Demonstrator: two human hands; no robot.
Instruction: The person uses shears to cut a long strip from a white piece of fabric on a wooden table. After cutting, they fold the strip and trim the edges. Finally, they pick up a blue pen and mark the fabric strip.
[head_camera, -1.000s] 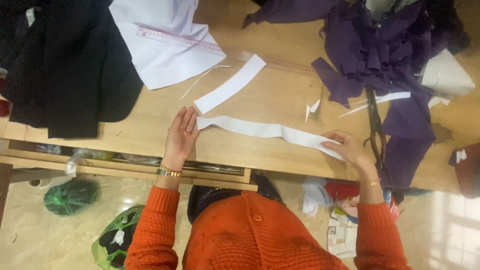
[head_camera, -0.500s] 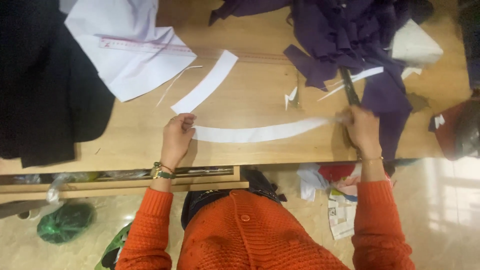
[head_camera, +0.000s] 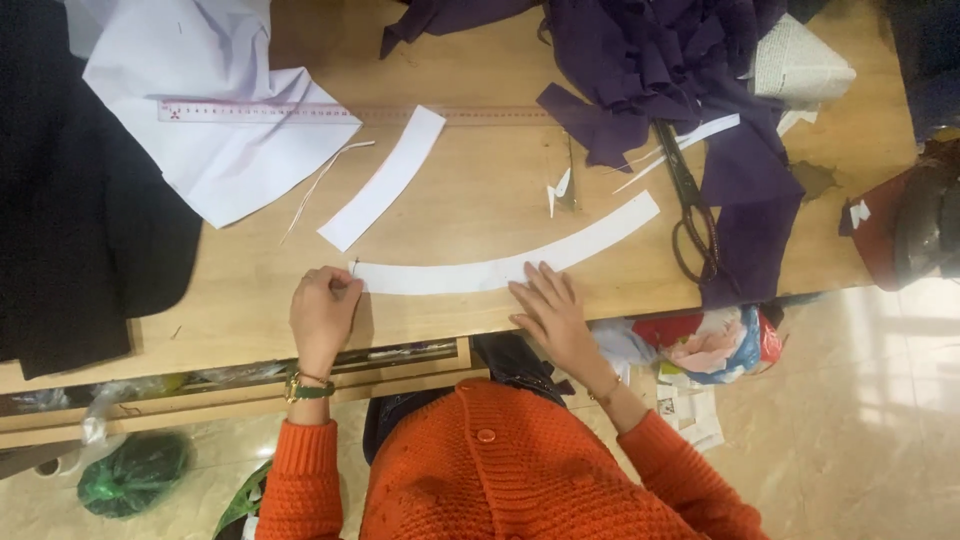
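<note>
A long curved white strip (head_camera: 500, 262) lies flat on the wooden table (head_camera: 480, 190), running from lower left up to the right. My left hand (head_camera: 322, 310) pinches its left end between closed fingers. With fingers spread, my right hand (head_camera: 550, 305) lies flat, its fingertips pressing on the strip's middle near the table's front edge. A second, straight white strip (head_camera: 383, 178) lies apart, slanted, above the curved one. Both arms wear orange knitted sleeves; a watch sits on the left wrist.
Purple fabric (head_camera: 660, 70) is heaped at the back right, with black scissors (head_camera: 690, 205) beside it. White paper (head_camera: 215, 120) and a long ruler (head_camera: 300, 112) lie back left. Black cloth (head_camera: 70, 210) covers the left end. Bags and scraps lie on the floor below.
My right hand slid left along the curved strip, from its right end to its middle. The strip now lies flat and fully spread. My left hand stayed at the left end.
</note>
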